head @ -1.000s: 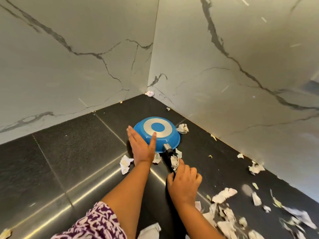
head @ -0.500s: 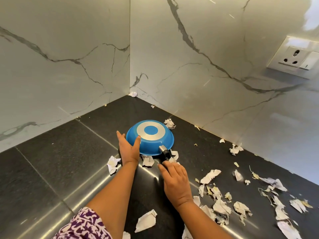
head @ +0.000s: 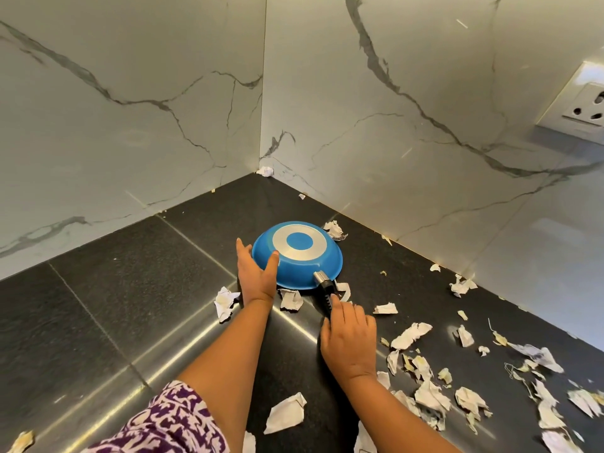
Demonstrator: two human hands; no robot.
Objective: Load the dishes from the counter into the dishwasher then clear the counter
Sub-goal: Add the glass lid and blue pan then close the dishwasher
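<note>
Blue pan (head: 295,256), left hand (head: 257,277) at side, right hand (head: 350,336) on handle (head: 324,288)

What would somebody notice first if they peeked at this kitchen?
The bright blue pan stands out first, lying upside down on the dark counter near the corner of the marble walls. The left hand is against its side and the right hand rests on its black handle. Next come the torn paper scraps strewn over the counter, thickest on the right.
</note>
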